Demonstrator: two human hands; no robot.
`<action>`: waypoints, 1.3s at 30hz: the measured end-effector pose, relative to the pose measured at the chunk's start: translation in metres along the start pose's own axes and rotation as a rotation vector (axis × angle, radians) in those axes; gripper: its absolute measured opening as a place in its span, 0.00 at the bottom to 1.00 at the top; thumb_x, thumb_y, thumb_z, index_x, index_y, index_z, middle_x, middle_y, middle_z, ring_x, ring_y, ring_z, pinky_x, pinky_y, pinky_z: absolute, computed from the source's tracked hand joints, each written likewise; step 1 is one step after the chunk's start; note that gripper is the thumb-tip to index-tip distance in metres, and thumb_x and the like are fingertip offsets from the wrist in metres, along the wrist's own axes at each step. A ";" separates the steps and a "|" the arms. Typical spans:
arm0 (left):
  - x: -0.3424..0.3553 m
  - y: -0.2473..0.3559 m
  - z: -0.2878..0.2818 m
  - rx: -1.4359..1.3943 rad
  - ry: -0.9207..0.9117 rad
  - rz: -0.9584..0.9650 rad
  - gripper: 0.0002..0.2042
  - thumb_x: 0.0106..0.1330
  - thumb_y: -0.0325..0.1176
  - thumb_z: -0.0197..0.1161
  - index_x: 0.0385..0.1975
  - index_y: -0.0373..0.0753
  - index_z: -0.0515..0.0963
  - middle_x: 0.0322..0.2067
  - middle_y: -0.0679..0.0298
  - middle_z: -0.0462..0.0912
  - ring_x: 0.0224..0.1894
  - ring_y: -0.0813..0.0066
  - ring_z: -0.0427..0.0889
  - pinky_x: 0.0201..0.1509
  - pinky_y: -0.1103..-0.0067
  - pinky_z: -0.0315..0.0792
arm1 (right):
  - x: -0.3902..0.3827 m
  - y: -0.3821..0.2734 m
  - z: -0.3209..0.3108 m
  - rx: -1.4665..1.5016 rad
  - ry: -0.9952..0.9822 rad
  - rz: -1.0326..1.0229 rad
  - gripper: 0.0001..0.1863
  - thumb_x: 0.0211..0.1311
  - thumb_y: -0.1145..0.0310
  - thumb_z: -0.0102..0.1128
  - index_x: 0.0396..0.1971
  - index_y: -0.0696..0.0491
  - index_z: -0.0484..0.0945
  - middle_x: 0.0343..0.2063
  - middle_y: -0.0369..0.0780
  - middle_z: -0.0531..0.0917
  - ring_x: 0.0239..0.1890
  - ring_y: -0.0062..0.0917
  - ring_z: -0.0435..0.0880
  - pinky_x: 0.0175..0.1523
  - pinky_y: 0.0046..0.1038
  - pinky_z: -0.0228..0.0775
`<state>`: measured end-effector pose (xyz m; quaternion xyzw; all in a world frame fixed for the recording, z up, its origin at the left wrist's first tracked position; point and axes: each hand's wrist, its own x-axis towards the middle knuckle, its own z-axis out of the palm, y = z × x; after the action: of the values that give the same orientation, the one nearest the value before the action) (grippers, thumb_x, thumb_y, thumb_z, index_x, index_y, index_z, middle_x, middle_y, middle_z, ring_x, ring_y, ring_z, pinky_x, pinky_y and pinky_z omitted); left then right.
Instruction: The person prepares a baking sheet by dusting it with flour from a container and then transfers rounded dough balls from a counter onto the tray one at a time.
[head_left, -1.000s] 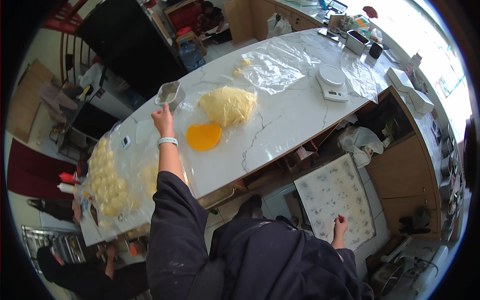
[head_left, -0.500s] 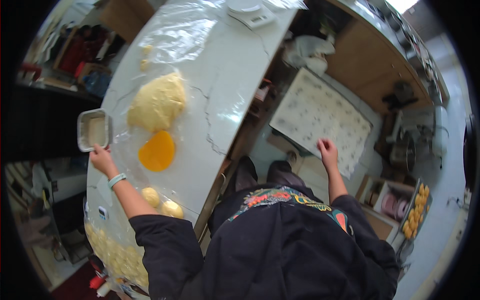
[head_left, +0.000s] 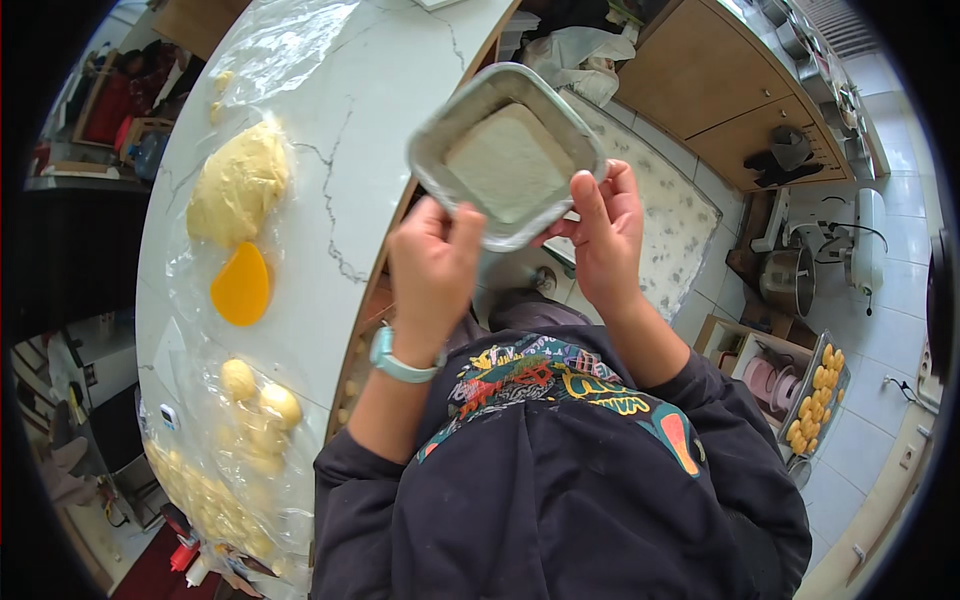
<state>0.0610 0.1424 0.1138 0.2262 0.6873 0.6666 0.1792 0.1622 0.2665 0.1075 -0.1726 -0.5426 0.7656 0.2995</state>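
Observation:
A square metal pan [head_left: 455,105] with pale, flour-like powder [head_left: 512,160] in its bottom is raised in front of me, tilted toward the view. On its near left side my left hand [head_left: 430,275] is closed at the rim, slightly blurred, thumb up. My right hand [head_left: 608,240] grips the near right corner, thumb along the outside and fingers partly hidden behind it. To the left, a large mound of yellow dough [head_left: 240,185] rests on plastic film on the table. Touching its near end is an orange dough scraper [head_left: 241,286].
Dough balls [head_left: 238,379] and many small dough pieces [head_left: 200,490] lie on the table's near left, by a small timer [head_left: 169,416]. A speckled sheet-covered surface [head_left: 660,190] stands low behind the pan. A stand mixer [head_left: 866,245] and a tray of golden pieces [head_left: 818,395] are right.
The pan has come from the table's left edge to in front of me, carried by my left hand. My right hand has risen and taken hold of it.

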 end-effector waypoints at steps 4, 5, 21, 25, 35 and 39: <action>-0.016 -0.022 0.062 0.162 -0.062 0.073 0.10 0.62 0.31 0.59 0.26 0.29 0.78 0.24 0.53 0.81 0.22 0.70 0.78 0.27 0.75 0.71 | 0.001 0.000 -0.051 -0.033 0.325 0.103 0.15 0.61 0.72 0.63 0.40 0.55 0.64 0.35 0.39 0.78 0.34 0.20 0.83 0.31 0.22 0.81; -0.016 -0.028 0.071 0.162 -0.057 0.066 0.10 0.62 0.31 0.59 0.26 0.29 0.78 0.24 0.53 0.81 0.22 0.70 0.78 0.27 0.75 0.71 | -0.001 -0.003 -0.061 -0.047 0.345 0.135 0.12 0.60 0.75 0.61 0.37 0.54 0.65 0.32 0.37 0.77 0.32 0.17 0.80 0.30 0.20 0.78; -0.246 -0.256 -0.068 0.554 0.132 -0.790 0.11 0.68 0.37 0.58 0.38 0.33 0.76 0.32 0.58 0.81 0.35 0.72 0.79 0.42 0.75 0.72 | 0.035 0.001 -0.325 -1.566 0.075 -0.693 0.10 0.47 0.79 0.60 0.26 0.53 0.68 0.23 0.40 0.75 0.21 0.35 0.77 0.25 0.32 0.70; -0.369 -0.281 -0.090 0.566 0.139 -1.050 0.11 0.66 0.36 0.60 0.36 0.32 0.76 0.32 0.59 0.82 0.35 0.71 0.79 0.40 0.74 0.72 | 0.047 0.010 -0.347 -1.645 0.030 -0.752 0.10 0.45 0.79 0.60 0.25 0.51 0.68 0.22 0.37 0.74 0.21 0.31 0.78 0.24 0.30 0.69; -0.318 -0.291 -0.094 0.578 -0.028 -1.024 0.13 0.65 0.38 0.60 0.41 0.34 0.76 0.35 0.58 0.82 0.37 0.71 0.80 0.44 0.75 0.73 | 0.067 0.014 -0.368 -1.527 0.305 -0.662 0.08 0.48 0.77 0.60 0.26 0.51 0.70 0.23 0.41 0.76 0.22 0.38 0.78 0.26 0.34 0.70; -0.228 -0.290 -0.092 0.561 0.026 -0.835 0.14 0.65 0.38 0.61 0.42 0.35 0.76 0.36 0.57 0.82 0.39 0.70 0.81 0.45 0.76 0.73 | 0.067 0.031 -0.380 -1.383 0.678 -0.481 0.09 0.49 0.75 0.61 0.28 0.51 0.69 0.18 0.42 0.73 0.18 0.35 0.74 0.26 0.32 0.67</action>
<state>0.1796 -0.0624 -0.1836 -0.0370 0.8741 0.3302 0.3544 0.3270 0.5789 -0.0511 -0.4204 -0.7953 0.0771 0.4299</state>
